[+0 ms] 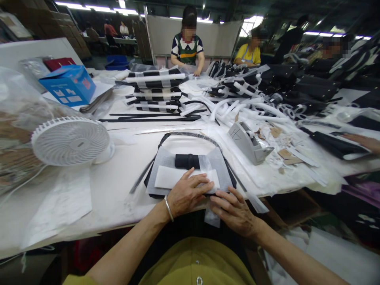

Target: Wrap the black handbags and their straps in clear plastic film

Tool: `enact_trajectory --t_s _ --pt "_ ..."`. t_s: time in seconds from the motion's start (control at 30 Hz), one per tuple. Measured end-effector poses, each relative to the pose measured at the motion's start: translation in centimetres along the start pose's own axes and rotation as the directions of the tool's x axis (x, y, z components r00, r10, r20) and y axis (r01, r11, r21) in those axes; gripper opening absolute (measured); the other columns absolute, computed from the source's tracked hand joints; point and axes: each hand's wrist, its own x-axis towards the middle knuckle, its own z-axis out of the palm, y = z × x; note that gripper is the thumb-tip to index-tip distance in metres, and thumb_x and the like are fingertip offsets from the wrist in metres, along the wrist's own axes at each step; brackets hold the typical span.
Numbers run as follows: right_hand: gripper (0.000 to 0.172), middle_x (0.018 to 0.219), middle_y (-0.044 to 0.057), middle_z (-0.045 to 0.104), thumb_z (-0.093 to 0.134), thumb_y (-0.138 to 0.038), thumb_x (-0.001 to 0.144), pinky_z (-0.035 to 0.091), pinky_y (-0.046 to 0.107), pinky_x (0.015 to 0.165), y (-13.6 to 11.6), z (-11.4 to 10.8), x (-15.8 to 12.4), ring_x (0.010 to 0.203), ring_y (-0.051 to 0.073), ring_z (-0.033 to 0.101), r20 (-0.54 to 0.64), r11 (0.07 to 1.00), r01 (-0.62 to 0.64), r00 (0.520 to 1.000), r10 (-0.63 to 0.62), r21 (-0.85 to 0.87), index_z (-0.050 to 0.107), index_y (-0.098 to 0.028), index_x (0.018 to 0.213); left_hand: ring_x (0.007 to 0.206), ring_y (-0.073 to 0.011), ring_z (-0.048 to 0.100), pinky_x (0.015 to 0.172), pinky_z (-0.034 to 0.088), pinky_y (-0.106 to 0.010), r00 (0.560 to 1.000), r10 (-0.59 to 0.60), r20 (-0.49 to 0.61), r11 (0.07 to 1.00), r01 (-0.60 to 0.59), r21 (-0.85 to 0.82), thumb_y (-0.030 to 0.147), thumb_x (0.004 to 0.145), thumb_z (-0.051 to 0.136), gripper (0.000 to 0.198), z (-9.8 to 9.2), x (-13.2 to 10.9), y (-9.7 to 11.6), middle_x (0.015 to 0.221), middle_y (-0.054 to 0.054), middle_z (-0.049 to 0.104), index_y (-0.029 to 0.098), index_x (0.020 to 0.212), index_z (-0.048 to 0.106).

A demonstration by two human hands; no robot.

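Observation:
A black bag piece wrapped in grey-white tissue (190,168) lies at the near edge of the white table (118,186), with a black rolled handle part (187,160) on top. My left hand (187,192), with a bracelet at the wrist, lies flat on a white paper sheet (170,177) over the piece, fingers spread. My right hand (234,209) rests beside it at the table edge, fingers stretched out over a strip of thin paper (212,217) that hangs off the edge.
A white fan (70,140) lies at left, a blue box (69,84) behind it. A grey tape dispenser (247,143) stands right of the piece. Striped bags (156,93) and white wrapped straps (237,107) fill the far table. Two people work opposite; another hand (365,141) shows at right.

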Motion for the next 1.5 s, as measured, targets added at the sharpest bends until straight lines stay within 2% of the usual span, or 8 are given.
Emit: enact_trajectory --t_s 0.33,0.5,0.63,0.83,1.07,1.23,1.37,1.5 --pt "0.024 0.117 0.008 0.069 0.047 -0.007 0.092 0.037 0.052 0.11 -0.4 -1.3 3.7 0.125 0.024 0.052 -0.048 0.986 -0.072 0.996 0.08 0.152 0.067 -0.017 0.101 0.131 -0.0208 0.045 0.118 0.017 -0.051 0.999 -0.035 -0.023 0.999 0.036 0.039 0.023 0.097 0.044 0.029 0.9 -0.1 0.6 0.125 -0.006 0.062 0.024 0.124 0.053" --pt "0.027 0.105 0.009 0.072 0.051 -0.001 0.088 0.054 0.037 0.092 0.1 -1.4 4.6 0.103 0.019 0.065 -0.048 0.965 -0.173 0.981 0.186 0.198 0.066 -0.017 0.105 0.13 -0.021 0.047 0.118 0.017 -0.052 0.997 -0.067 -0.048 0.997 0.065 -0.047 0.02 0.093 0.052 0.033 1.2 -0.3 0.5 0.125 -0.005 0.062 0.023 0.126 0.05" --pt "0.025 0.096 0.007 0.073 0.051 -0.005 0.089 0.054 0.034 0.085 0.2 -1.8 4.8 0.092 0.018 0.068 0.008 0.961 -0.21 0.977 0.212 0.182 0.066 -0.019 0.103 0.122 -0.0192 0.055 0.117 0.023 -0.049 0.979 -0.157 -0.13 0.976 0.134 -0.169 0.024 0.088 0.061 0.046 1.2 -0.4 0.3 0.12 -0.009 0.065 0.017 0.129 0.041" --pt "0.016 0.077 0.004 0.072 0.052 -0.009 0.09 0.048 0.029 0.068 0.7 -1.9 6.0 0.07 0.015 0.065 0.065 0.969 -0.219 0.975 0.213 0.11 0.065 -0.018 0.089 0.128 -0.0183 0.05 0.118 0.017 -0.047 0.988 -0.109 -0.106 0.977 0.087 -0.194 0.017 0.087 0.057 0.021 0.9 -0.4 0.4 0.121 -0.007 0.066 0.02 0.108 0.054" --pt "0.018 0.091 0.004 0.074 0.054 -0.008 0.088 0.047 0.037 0.094 -0.6 -2.8 4.1 0.097 0.018 0.068 0.075 0.97 -0.163 0.986 0.152 0.181 0.065 -0.019 0.096 0.125 -0.02 0.052 0.118 0.019 -0.05 0.986 -0.135 -0.095 0.967 0.11 -0.231 0.019 0.086 0.06 0.021 0.8 -0.2 0.3 0.121 -0.008 0.066 0.019 0.106 0.053" --pt "0.009 0.078 0.002 0.075 0.061 -0.016 0.086 0.055 0.034 0.087 -2.2 -5.3 2.8 0.078 0.016 0.071 -0.019 0.973 -0.078 0.996 0.084 0.215 0.065 -0.018 0.094 0.123 -0.0214 0.054 0.116 0.024 -0.054 0.983 -0.133 -0.125 0.971 0.104 -0.216 0.014 0.084 0.059 0.02 0.4 -0.1 0.6 0.119 -0.007 0.067 0.021 0.102 0.053" --pt "0.023 0.083 0.005 0.074 0.061 -0.01 0.082 0.059 0.033 0.078 0.4 -7.8 2.9 0.078 0.02 0.071 -0.078 0.965 -0.215 0.97 0.229 0.152 0.064 -0.02 0.103 0.119 -0.0214 0.058 0.115 0.028 -0.052 0.978 -0.08 -0.191 0.989 0.055 -0.136 0.014 0.083 0.059 0.023 0.4 -0.2 0.3 0.116 -0.008 0.069 0.021 0.103 0.053" --pt "0.019 0.083 0.005 0.071 0.059 -0.011 0.085 0.059 0.029 0.067 4.2 -8.2 3.5 0.076 0.02 0.069 -0.151 0.917 -0.359 0.91 0.386 0.175 0.064 -0.022 0.1 0.116 -0.019 0.061 0.117 0.029 -0.041 0.964 0.083 -0.253 0.996 -0.085 0.004 0.024 0.087 0.057 0.016 1.0 0.0 -1.3 0.11 -0.007 0.072 0.02 0.102 0.054"
